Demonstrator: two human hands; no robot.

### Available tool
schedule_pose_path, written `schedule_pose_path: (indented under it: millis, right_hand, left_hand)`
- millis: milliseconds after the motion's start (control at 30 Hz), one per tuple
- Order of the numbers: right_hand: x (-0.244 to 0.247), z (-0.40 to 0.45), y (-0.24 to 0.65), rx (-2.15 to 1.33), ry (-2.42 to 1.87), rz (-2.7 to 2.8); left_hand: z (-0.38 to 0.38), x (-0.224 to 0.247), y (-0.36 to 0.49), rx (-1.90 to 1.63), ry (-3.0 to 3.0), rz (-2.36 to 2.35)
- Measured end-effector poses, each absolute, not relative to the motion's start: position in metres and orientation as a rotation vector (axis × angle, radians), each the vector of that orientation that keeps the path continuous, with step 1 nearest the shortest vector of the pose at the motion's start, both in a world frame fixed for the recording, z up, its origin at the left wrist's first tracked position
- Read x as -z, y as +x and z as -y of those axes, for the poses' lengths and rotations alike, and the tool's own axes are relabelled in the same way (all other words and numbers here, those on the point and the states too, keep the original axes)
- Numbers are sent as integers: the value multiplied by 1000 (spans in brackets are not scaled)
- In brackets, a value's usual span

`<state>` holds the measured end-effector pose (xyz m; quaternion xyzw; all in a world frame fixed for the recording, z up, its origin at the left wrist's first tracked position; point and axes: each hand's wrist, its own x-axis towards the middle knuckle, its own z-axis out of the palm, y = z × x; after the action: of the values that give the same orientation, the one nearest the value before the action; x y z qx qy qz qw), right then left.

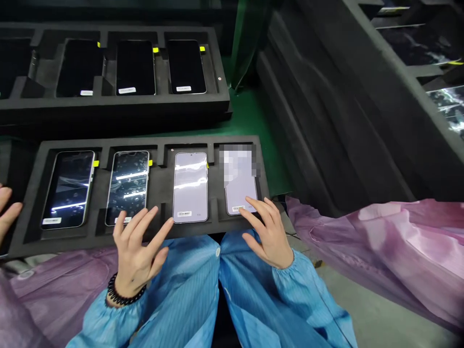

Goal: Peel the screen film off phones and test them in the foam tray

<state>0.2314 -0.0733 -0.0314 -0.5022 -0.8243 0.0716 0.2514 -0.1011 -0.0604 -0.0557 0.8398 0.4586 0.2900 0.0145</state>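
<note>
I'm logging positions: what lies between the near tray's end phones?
Head view: a dark-screened phone, overlapped by the left hand, and a pale-screened phone.

Near tray point(157, 186): four compartments, one phone in each; left to right, first phone point(68, 188), second phone point(128, 179), third phone point(191, 188), fourth phone point(241, 186). Left hand point(137, 251) over the near rim, at the second phone's near end. Right hand point(270, 237) at the fourth phone's near end. Far tray point(145, 105) behind, holding further phones point(187, 67). Side tray point(344, 96) right of both. Another person's hand point(7, 212) left of the near tray.
</note>
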Motion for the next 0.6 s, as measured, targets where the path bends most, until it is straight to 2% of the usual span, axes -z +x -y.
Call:
schedule_pose_path:
  millis: [167, 600]
  right_hand:
    - [29, 71, 227, -96, -1449, 2349]
    - [30, 70, 227, -83, -1455, 2332]
  left_hand:
    - [60, 49, -94, -687, 2700, -1449]
    - [57, 48, -90, -715, 2712, -1459]
